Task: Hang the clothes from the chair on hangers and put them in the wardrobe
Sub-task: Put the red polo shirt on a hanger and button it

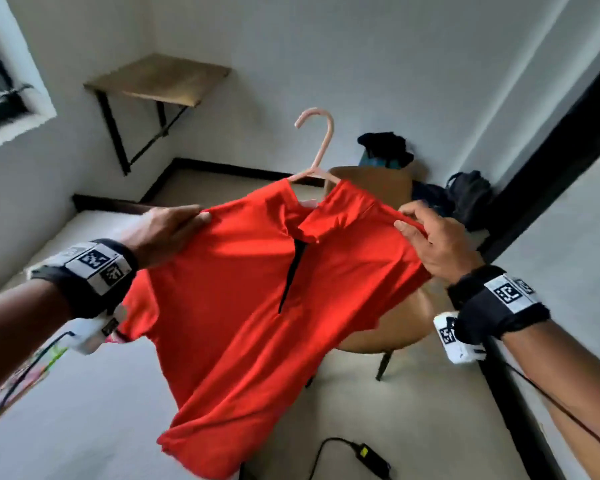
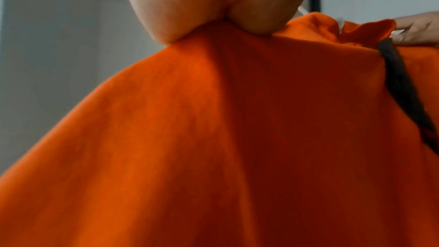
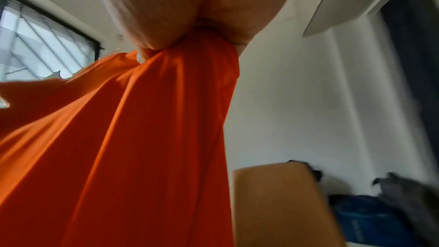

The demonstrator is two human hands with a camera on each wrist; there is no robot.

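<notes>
Nearest, a black power adapter (image 1: 369,457) with its cable is being left lying on the floor (image 1: 413,403). Above it, the red shirt (image 1: 257,306) is being held up in the air, its hem hanging near and low, its collar far and high. The left shoulder of the shirt is being pinched by the left hand (image 1: 168,230), thumb and fingers closed on the fabric; the right shoulder seam is being gripped in the same way by the right hand (image 1: 430,237). Both hands are level with each other and equally close to the garment. A pink hanger (image 1: 321,147) is being carried inside the collar, its hook standing upright beyond the hands and its long axis running left to right between them. It is judged that the coming move turns on that hook: it lies up and away from both hands, slightly nearer the right, so one hand is being required to let go and reach for it. Behind, the brown chair (image 1: 388,188) is being left with dark clothes (image 1: 383,147) on its far side. No wardrobe is being shown.
</notes>
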